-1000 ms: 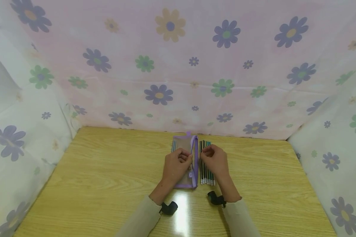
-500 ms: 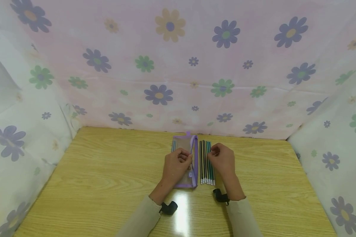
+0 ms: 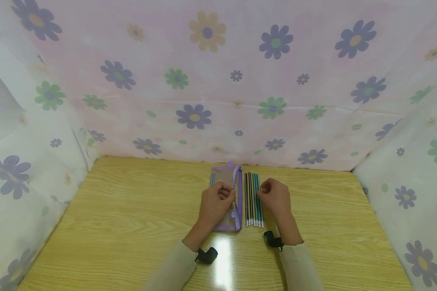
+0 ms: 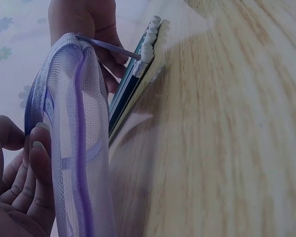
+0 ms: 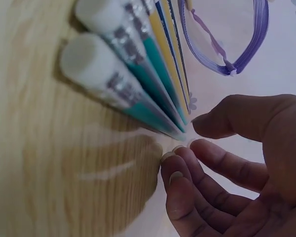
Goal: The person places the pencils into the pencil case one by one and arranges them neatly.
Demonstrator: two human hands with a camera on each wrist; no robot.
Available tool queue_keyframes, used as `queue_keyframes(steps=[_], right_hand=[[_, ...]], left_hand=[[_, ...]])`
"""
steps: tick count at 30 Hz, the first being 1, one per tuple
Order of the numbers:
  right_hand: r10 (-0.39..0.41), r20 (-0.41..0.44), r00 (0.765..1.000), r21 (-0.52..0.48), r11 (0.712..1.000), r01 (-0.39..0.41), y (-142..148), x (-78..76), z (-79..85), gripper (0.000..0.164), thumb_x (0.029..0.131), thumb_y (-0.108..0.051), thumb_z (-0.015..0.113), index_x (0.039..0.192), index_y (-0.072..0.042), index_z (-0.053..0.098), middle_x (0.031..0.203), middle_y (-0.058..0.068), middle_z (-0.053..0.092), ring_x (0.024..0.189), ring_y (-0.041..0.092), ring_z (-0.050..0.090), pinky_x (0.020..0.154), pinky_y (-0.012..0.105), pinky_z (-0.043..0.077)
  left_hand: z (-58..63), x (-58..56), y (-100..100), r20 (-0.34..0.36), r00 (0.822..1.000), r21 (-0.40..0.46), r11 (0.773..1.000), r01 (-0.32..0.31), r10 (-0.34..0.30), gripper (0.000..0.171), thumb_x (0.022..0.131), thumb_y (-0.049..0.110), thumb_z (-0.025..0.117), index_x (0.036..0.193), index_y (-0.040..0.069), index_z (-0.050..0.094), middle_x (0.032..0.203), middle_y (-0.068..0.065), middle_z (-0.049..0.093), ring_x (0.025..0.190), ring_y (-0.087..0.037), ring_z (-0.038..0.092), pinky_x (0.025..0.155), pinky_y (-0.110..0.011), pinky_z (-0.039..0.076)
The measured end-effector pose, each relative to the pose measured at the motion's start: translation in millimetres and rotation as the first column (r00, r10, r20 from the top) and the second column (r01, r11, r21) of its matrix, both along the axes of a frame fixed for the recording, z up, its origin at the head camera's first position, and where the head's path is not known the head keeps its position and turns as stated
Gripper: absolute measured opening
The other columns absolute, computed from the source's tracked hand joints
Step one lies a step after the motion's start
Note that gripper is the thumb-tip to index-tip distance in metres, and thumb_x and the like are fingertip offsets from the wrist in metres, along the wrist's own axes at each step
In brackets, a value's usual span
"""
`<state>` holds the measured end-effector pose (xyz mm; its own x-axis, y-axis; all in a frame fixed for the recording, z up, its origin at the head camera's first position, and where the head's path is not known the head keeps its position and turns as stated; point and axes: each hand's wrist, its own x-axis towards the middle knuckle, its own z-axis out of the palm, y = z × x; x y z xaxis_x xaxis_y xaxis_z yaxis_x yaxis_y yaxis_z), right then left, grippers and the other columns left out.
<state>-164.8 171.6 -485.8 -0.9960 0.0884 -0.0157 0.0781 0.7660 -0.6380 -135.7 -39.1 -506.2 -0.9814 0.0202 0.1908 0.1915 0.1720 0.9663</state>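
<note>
A mesh pencil case (image 3: 223, 176) with purple trim lies on the table, its zipped side gaping to the right. My left hand (image 3: 216, 204) pinches the upper edge of that opening between thumb and fingers. Through the mesh, a few light-coloured sticks (image 3: 213, 179) show at the left, their kind unclear. Just right of the case, several pencils (image 3: 253, 194) lie side by side, white erasers toward me, some dark-striped and some teal. Beside the outermost teal pencil (image 5: 153, 116) is my right hand (image 3: 276, 198); its thumb and bent fingers stand apart with nothing between them.
The wooden table (image 3: 131, 210) ends against a flowered cloth (image 3: 218, 89) at the back, and similar cloth hangs on both sides. A black wrist camera (image 3: 207, 255) sits on my left wrist, another camera (image 3: 273, 239) on my right.
My right hand has moved right, from over the pencils to their right side, uncovering more of them. The left hand keeps its grip on the case, which stays in place.
</note>
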Motion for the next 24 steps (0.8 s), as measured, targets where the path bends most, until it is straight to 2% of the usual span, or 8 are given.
queue_keyframes(steps=[11, 18, 21, 24], right_hand=[[0.015, 0.043, 0.999, 0.012, 1.000, -0.015, 0.0, 1.5, -2.0, 0.015, 0.087, -0.008, 0.075, 0.099, 0.001, 0.071, 0.086, 0.011, 0.070, 0.076, 0.025, 0.064, 0.067, 0.042, 0.057], [-0.001, 0.044, 0.999, 0.061, 0.998, -0.001, -3.5, 4.2, -1.9, 0.016, 0.088, -0.009, 0.074, 0.099, 0.001, 0.070, 0.088, 0.013, 0.073, 0.075, 0.028, 0.068, 0.065, 0.045, 0.059], [-0.024, 0.058, 0.998, 0.105, 0.994, 0.018, -6.4, 5.5, -0.6, 0.015, 0.087, -0.009, 0.072, 0.098, 0.000, 0.070, 0.087, 0.014, 0.073, 0.071, 0.028, 0.067, 0.060, 0.043, 0.057], [-0.046, 0.067, 0.997, 0.152, 0.988, 0.036, -10.0, 6.7, 0.6, 0.005, 0.086, -0.008, 0.069, 0.087, -0.003, 0.067, 0.076, 0.009, 0.066, 0.062, 0.023, 0.059, 0.050, 0.035, 0.048]], left_hand=[[0.5, 0.7, -0.7, -0.011, 1.000, -0.001, 1.000, 0.005, -0.005, 0.004, 0.097, 0.006, 0.074, 0.094, 0.004, 0.073, 0.077, -0.005, 0.074, 0.055, -0.014, 0.070, 0.051, -0.031, 0.062], [-2.1, 0.3, -0.2, -0.004, 1.000, 0.005, 1.000, 0.015, -0.015, 0.004, 0.098, 0.006, 0.074, 0.094, 0.005, 0.073, 0.078, -0.004, 0.073, 0.056, -0.015, 0.070, 0.052, -0.032, 0.063], [-2.3, 0.3, -0.3, -0.013, 1.000, 0.002, 1.000, 0.015, -0.015, 0.004, 0.098, 0.005, 0.073, 0.094, 0.006, 0.073, 0.078, -0.004, 0.073, 0.055, -0.014, 0.070, 0.051, -0.032, 0.063], [-1.9, 0.2, -0.5, -0.020, 1.000, 0.005, 1.000, 0.016, -0.016, 0.005, 0.098, 0.005, 0.073, 0.093, 0.006, 0.073, 0.078, -0.004, 0.073, 0.055, -0.015, 0.070, 0.051, -0.033, 0.063]])
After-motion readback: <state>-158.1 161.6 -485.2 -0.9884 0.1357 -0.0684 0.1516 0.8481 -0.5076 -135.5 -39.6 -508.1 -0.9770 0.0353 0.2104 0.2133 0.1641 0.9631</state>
